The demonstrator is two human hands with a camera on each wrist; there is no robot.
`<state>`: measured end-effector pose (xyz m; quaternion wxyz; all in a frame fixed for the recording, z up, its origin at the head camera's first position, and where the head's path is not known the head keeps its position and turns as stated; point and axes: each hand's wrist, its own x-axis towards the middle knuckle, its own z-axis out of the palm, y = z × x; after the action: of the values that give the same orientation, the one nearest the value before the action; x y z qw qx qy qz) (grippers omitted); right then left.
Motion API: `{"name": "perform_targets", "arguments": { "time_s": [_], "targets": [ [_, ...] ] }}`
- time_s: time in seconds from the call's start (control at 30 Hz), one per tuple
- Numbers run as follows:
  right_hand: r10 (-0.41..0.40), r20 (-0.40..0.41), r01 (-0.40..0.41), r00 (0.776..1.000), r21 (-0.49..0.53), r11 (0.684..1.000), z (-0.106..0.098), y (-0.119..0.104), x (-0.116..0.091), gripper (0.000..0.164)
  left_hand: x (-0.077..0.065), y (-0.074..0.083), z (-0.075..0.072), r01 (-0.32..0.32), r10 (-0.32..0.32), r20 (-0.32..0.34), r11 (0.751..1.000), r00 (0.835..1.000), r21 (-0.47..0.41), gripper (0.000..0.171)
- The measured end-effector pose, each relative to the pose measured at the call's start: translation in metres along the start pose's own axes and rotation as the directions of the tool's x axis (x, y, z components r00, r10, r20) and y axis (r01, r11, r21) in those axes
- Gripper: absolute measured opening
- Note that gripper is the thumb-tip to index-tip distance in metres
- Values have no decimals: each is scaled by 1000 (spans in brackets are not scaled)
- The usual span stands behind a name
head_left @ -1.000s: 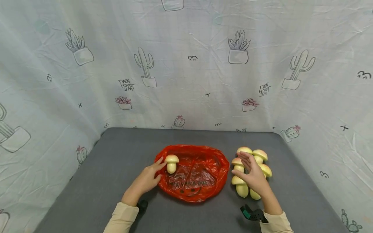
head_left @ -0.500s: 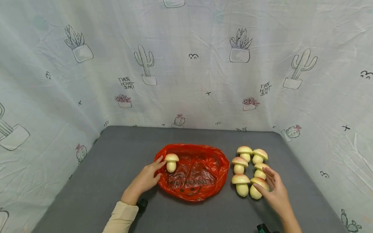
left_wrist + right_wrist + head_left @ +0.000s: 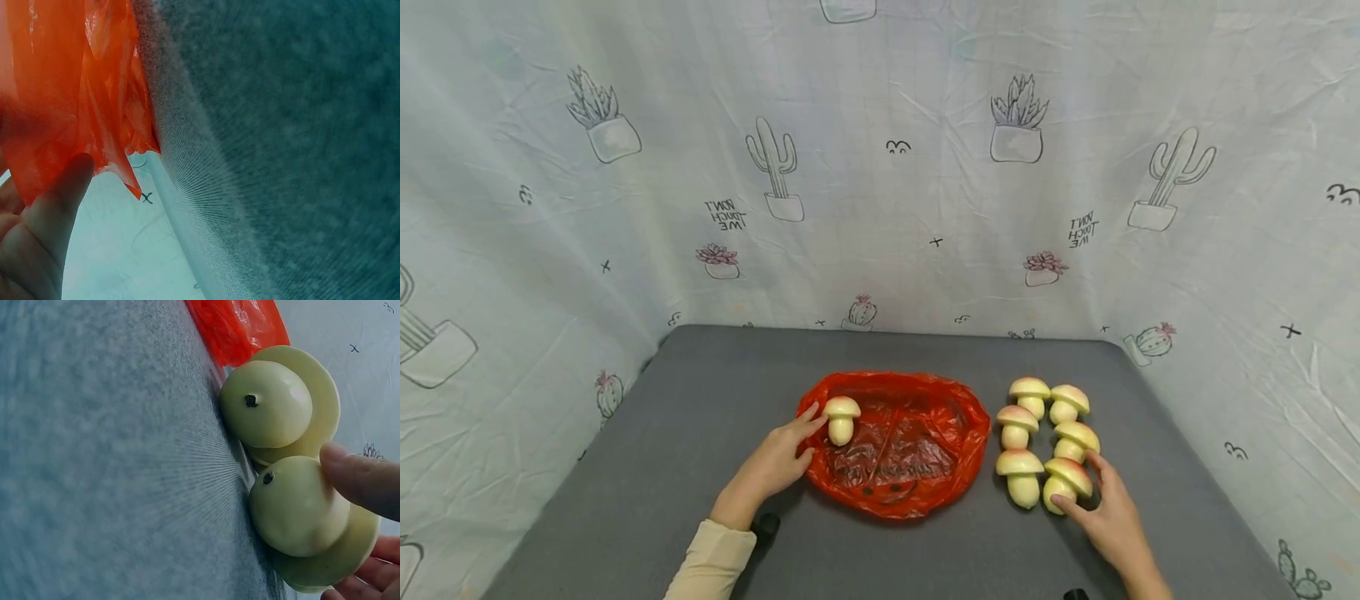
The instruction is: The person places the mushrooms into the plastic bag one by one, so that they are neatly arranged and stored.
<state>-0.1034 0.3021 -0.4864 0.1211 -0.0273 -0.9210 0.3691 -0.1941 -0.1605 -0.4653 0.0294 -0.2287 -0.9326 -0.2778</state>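
Note:
My right hand (image 3: 1108, 515) grips the nearest toy mushroom (image 3: 1066, 482) of the right-hand column, a pale yellow one with a pinkish cap. In the right wrist view, the thumb (image 3: 359, 478) presses its stem while the fingers go round behind the cap. My left hand (image 3: 778, 460) holds the left rim of a red plastic bag (image 3: 928, 507), opened out wide on the table. Its thumb (image 3: 62, 200) lies against the outer side of the bag in the left wrist view. One toy mushroom (image 3: 841, 423) is inside the bag, at the left, close to my left fingertips.
Several more toy mushrooms, such as the front left one (image 3: 1022, 479) and the back right one (image 3: 1067, 404), stand in two columns right of the bag. The table (image 3: 700, 392) has a grey cover. A white curtain (image 3: 880, 192) with plant drawings surrounds it.
My right hand has moved from above the mushrooms rightward and down to the nearest right one, and its fingers have closed round it. The left hand and bag stay in place.

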Motion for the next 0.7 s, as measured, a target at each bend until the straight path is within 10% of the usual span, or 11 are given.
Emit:
{"name": "perform_targets", "arguments": {
  "time_s": [0.7],
  "targets": [
    [-59,15,60,998,-89,994,3,0,-3,88,0,1,1,9,-9,-4,1000,1000,-5,53]
  ]
}}
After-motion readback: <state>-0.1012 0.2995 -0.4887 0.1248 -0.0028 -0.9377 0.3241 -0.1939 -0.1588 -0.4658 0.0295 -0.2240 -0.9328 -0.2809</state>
